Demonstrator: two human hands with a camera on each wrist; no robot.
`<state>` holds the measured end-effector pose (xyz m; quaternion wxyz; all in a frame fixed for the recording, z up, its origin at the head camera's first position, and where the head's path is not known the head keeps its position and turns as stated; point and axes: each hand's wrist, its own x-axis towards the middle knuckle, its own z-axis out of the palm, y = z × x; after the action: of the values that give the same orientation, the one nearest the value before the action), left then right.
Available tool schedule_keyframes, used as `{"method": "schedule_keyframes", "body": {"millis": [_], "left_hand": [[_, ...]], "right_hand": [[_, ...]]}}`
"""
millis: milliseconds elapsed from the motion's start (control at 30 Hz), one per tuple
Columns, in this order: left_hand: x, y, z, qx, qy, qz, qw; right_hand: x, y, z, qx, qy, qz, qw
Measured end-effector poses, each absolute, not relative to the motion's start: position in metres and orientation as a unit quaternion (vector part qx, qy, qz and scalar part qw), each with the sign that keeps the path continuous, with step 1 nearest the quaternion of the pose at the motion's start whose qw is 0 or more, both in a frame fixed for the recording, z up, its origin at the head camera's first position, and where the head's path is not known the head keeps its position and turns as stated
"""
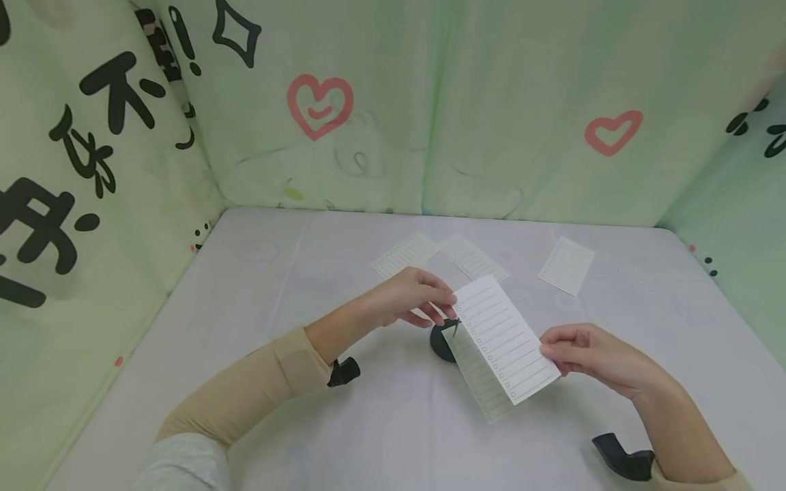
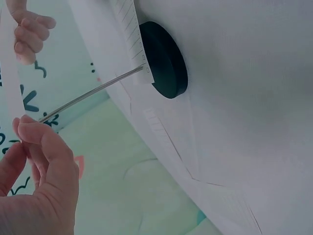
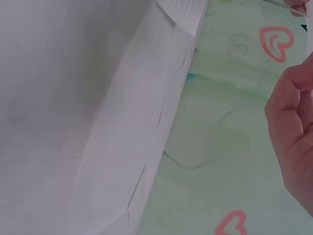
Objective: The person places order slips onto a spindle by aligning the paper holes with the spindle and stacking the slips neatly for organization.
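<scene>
My left hand (image 1: 417, 296) pinches the upper left corner of a lined white paper slip (image 1: 506, 337) between thumb and fingers. At the lower right corner, my right hand (image 1: 595, 358) pinches the same slip, which is held tilted. Below it stands a spike file with a round black base (image 2: 166, 61) and a thin metal rod (image 2: 93, 98). The rod's upper end is at my left fingertips; whether it pierces the held slip I cannot tell. Another lined slip (image 1: 482, 382) sits low on the rod, close above the base, partly covered by the held one.
Two lined slips, a left one (image 1: 402, 254) and a right one (image 1: 473, 256), lie farther back on the white table (image 1: 344, 436). A third slip (image 1: 568, 266) lies at the back right. Green curtains (image 1: 510, 102) enclose the table's back and sides.
</scene>
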<state>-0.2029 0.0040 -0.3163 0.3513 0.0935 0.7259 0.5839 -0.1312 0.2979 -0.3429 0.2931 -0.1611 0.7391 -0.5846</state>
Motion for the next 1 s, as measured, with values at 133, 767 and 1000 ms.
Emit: {"method": "schedule_keyframes", "body": {"millis": [133,767,1000], "left_hand": [[-0.2029,0.0060,-0.3180,0.102,0.731,0.580,0.344],[-0.2063,0.0118,-0.3227,0.125,0.727,0.587,0.334],[-0.2056,0.0133,-0.3231,0.126,0.722,0.593,0.333]], "right_hand": [[-0.1316,0.3003,-0.3447,-0.167,0.733,-0.593,0.289],[-0.1323,0.3041,-0.3508,-0.187,0.711,-0.611,0.294],[-0.1316,0.3036,-0.3511,-0.184,0.711,-0.610,0.298]]}}
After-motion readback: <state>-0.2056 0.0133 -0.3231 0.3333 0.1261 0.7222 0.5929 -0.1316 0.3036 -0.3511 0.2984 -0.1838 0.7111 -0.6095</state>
